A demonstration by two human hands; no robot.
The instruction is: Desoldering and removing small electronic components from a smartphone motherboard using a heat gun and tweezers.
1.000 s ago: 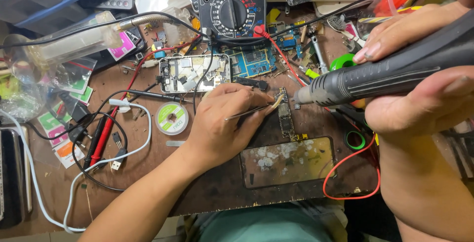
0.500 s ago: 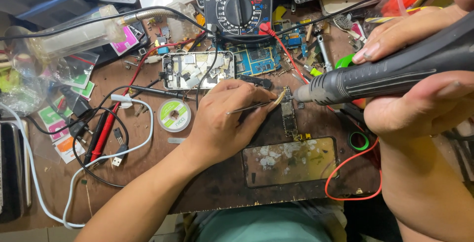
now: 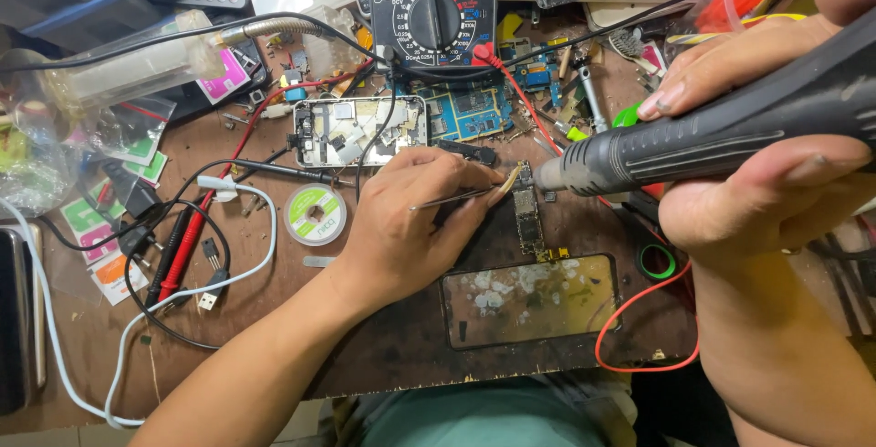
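Observation:
My left hand (image 3: 412, 228) pinches thin metal tweezers (image 3: 456, 197), whose tips touch the top end of a narrow phone circuit board (image 3: 527, 219) lying on the dark work mat (image 3: 401, 337). My right hand (image 3: 757, 173) grips a thick black hot-air handpiece (image 3: 721, 141); its metal nozzle points left at the same end of the board, very close to the tweezer tips. Just below the board lies a phone screen glass (image 3: 529, 299), smeared with residue.
An analog multimeter (image 3: 436, 11) stands at the back with red and black probes (image 3: 187, 242) at left. An opened phone frame (image 3: 351, 132), a blue circuit board (image 3: 470, 111), a solder wick spool (image 3: 314, 214), white cable (image 3: 251, 255), red wire (image 3: 639, 319) and green tape ring (image 3: 655, 263) crowd the bench.
Both hands hold nearly the same pose over the board; the view has shifted slightly. The nozzle stays at the board's top end.

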